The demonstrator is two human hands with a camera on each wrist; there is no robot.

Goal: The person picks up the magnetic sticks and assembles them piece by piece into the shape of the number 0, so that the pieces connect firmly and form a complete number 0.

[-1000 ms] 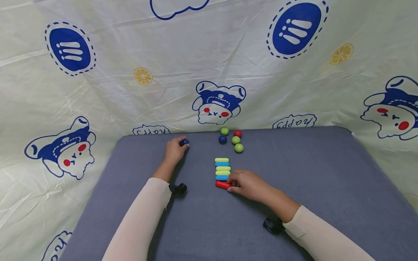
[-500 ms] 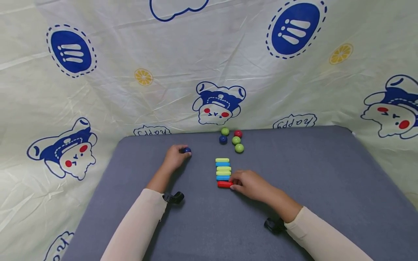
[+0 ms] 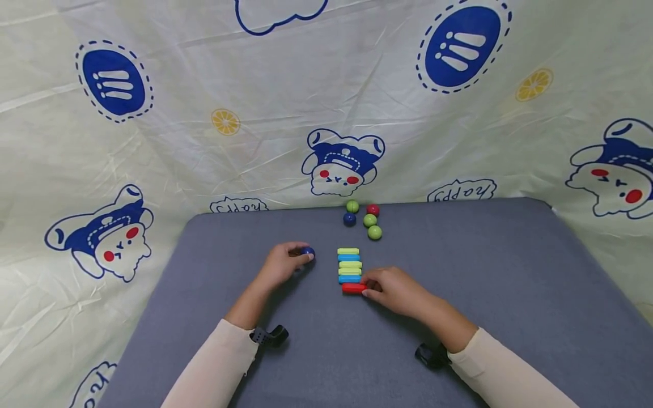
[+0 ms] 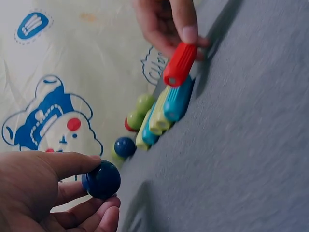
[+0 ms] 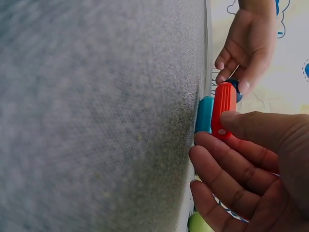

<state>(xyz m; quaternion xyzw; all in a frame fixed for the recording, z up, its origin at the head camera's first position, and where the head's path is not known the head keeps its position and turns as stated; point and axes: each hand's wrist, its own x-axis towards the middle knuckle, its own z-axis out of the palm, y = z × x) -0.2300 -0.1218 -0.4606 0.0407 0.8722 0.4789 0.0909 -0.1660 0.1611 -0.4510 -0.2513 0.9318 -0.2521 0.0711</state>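
My left hand (image 3: 279, 263) pinches a dark blue ball (image 4: 104, 180) between thumb and fingers, left of a row of bars. Below the ball, its shadow lies apart from it on the table. At the near end of the row, my right hand (image 3: 397, 290) grips the right end of a red ridged bar (image 3: 353, 288) between thumb and fingers. Just beyond it lies a blue bar (image 3: 349, 279), followed by a yellow-green bar (image 3: 350, 272) and several more in yellow-green and blue, side by side. In the left wrist view the red bar looks raised off the table.
Behind the row sit loose balls: a second dark blue ball (image 3: 349, 219), a red ball (image 3: 373, 210) and several green ones, the nearest green ball (image 3: 374, 233) at the right. The grey table (image 3: 484, 272) meets a printed sheet (image 3: 275, 73) at its back edge.
My left hand has carried the blue ball rightward and nearer from the back left. The red bar, slanted at first, has turned parallel to the row and shifted slightly right in my right hand.
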